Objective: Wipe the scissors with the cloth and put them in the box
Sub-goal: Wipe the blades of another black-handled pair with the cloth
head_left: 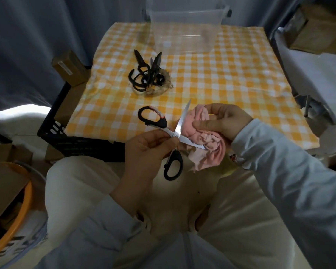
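L hand (pixel 145 150) pinches kitchen scissors (pixel 179 123) at the pivot. Blades spread wide, black handles well apart. Scissors held over table's near edge, above the lap. R hand (pixel 223 121) grips bunched pink cloth (pixel 200 136), cloth touching both blades. Clear plastic box (pixel 184 35) sits at far edge of yellow-check tablecloth (pixel 231 84). Pile of black scissors (pixel 147 72) lies btwn box and hands.

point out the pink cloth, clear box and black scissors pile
pink cloth (pixel 211 156): head view, lower hanging folds
clear box (pixel 182 41): head view, front wall
black scissors pile (pixel 152 69): head view, where the pairs cross
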Action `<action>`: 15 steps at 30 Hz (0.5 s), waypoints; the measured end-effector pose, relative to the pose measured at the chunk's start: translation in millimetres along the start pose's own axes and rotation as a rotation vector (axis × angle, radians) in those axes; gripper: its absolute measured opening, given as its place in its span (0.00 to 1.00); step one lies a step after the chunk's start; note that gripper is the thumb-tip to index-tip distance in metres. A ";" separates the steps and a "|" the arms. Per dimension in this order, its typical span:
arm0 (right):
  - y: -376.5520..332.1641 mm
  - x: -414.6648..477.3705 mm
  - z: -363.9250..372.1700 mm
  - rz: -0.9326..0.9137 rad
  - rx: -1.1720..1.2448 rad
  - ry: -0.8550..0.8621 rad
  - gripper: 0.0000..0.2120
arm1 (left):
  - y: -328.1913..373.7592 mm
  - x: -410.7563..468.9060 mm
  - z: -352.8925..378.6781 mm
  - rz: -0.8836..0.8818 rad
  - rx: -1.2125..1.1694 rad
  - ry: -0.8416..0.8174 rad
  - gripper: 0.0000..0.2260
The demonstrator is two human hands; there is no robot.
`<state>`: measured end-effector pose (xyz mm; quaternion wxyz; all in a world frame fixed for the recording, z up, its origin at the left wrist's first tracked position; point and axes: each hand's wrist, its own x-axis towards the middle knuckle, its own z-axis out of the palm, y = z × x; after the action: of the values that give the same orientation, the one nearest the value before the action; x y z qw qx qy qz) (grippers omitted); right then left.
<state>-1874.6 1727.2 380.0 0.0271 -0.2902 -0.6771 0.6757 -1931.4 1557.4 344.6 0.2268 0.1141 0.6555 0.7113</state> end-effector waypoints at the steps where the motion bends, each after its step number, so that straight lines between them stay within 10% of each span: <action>1: -0.7 -1.7 0.3 0.001 0.025 -0.032 0.13 | 1.0 -0.4 1.1 0.001 -0.004 -0.010 0.08; 8: -5.4 -0.4 4.3 0.193 0.365 -0.193 0.09 | 2.4 -0.5 2.1 0.021 -0.008 -0.015 0.05; 15: 2.2 -0.3 1.1 -0.043 -0.019 -0.182 0.15 | 1.4 -1.4 4.8 0.024 -0.005 -0.017 0.08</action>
<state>-1874.1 1725.9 378.0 -0.0228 -0.2134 -0.6893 0.6919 -1928.3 1560.9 346.7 0.2242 0.1275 0.6504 0.7145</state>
